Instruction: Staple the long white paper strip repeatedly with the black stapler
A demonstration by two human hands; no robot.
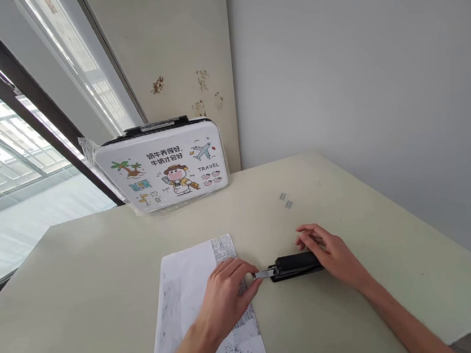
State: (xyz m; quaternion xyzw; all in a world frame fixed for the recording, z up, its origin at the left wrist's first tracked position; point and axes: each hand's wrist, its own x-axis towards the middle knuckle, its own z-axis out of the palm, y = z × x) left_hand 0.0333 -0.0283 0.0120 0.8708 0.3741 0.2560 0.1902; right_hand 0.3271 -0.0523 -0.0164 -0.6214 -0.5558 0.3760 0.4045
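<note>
A black stapler (pixel 299 264) lies on the table in front of me, its left end toward the paper. From that end sticks out a narrow metal piece (pixel 265 274), which my left hand (pixel 230 290) pinches between thumb and fingers. My right hand (pixel 328 254) is at the stapler's right end and partly covers it. Its fingers are loosely bent, with the thumb apart from some of them, and I see nothing held in them. Two small strips of staples (pixel 286 200) lie farther back on the table.
Printed paper sheets (pixel 188 267) lie under my left hand and forearm. A white case with cartoon prints (pixel 162 170), partly wrapped in clear plastic, stands at the back left of the table (pixel 82 284). A wall (pixel 359 71) borders the right side; a window (pixel 11 145) is at the left.
</note>
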